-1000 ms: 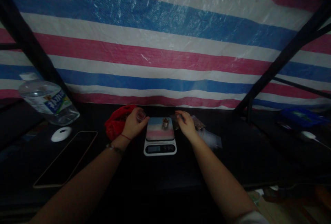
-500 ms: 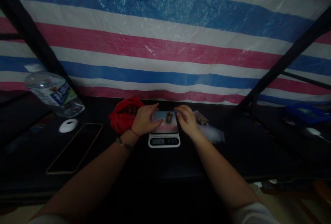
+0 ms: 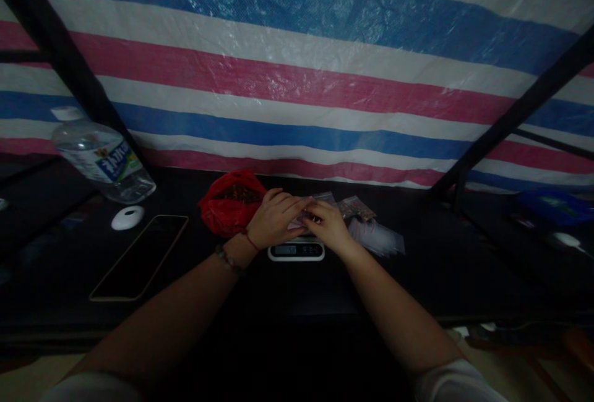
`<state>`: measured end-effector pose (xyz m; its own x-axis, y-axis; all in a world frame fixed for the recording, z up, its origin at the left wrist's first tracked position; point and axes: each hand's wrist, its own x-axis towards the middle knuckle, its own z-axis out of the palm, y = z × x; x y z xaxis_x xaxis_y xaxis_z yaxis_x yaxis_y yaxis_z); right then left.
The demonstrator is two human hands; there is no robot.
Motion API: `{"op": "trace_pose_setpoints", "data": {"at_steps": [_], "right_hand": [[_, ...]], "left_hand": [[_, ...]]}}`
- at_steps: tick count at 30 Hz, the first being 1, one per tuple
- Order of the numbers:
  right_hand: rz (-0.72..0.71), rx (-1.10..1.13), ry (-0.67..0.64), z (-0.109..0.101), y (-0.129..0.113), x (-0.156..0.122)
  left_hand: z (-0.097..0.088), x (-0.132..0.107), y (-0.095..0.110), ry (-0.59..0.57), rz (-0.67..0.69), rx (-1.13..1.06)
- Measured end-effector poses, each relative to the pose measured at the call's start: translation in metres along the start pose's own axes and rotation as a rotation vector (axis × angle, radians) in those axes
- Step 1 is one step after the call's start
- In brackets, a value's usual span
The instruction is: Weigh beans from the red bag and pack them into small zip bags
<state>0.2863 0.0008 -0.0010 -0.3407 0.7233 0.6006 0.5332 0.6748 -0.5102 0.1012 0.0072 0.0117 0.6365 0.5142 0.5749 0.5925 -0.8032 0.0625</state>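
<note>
My left hand (image 3: 273,219) and my right hand (image 3: 330,227) meet above the platform of a small white digital scale (image 3: 297,251). Their fingers are closed together on a small clear plastic bag (image 3: 320,199), which shows just behind the fingertips. The hands hide the scale's platform and whatever stands on it; only the display strip shows. A red plastic bag (image 3: 229,205) with dark brown contents lies open just left of my left hand. My left wrist carries a red string and a bead bracelet.
On the dark table (image 3: 297,303) lie a phone (image 3: 139,258), a white round object (image 3: 127,218) and a tilted water bottle (image 3: 103,159) at the left. Clear small bags (image 3: 377,238), one with brown contents (image 3: 357,207), lie right of the scale. A striped tarp hangs behind.
Both hands moved inward from the scale's sides and now meet over its platform, covering the small object that stood there. The view has shifted slightly to the right.
</note>
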Motion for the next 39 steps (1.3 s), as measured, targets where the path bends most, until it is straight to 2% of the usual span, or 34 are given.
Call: {"op": "trace_pose_setpoints", "data": {"at_steps": [6,12,15,17,22,26,29,33,37,39], "right_hand": [[0.001,0.037,0.008,0.005,0.001,-0.001],[-0.024,0.031,0.120,0.000,0.001,0.000],[0.039,-0.018,0.232,-0.006,0.008,0.002],[0.106,-0.091,0.263,-0.008,0.018,0.003],[0.242,-0.187,0.111,0.000,0.038,0.004],[0.321,-0.158,0.038,0.010,0.041,0.006],[0.349,-0.072,0.069,0.011,0.038,0.007],[0.298,0.213,0.145,0.004,0.031,0.007],[0.217,0.388,0.093,0.001,0.027,0.005],[0.245,0.461,0.076,0.004,0.025,0.003]], "left_hand": [[-0.001,-0.001,-0.005,0.056,0.003,0.034],[-0.002,-0.002,-0.008,0.072,-0.024,0.015],[0.000,-0.004,-0.012,0.085,-0.054,-0.037],[0.002,-0.004,-0.015,0.099,-0.087,-0.069],[0.006,-0.005,-0.022,0.117,-0.175,-0.132],[0.007,-0.005,-0.023,0.082,-0.231,-0.168],[0.008,-0.005,-0.022,0.057,-0.259,-0.194],[0.008,-0.005,-0.019,0.013,-0.293,-0.225],[0.009,-0.006,-0.017,-0.022,-0.310,-0.233],[0.010,-0.006,-0.015,-0.019,-0.317,-0.227]]}}
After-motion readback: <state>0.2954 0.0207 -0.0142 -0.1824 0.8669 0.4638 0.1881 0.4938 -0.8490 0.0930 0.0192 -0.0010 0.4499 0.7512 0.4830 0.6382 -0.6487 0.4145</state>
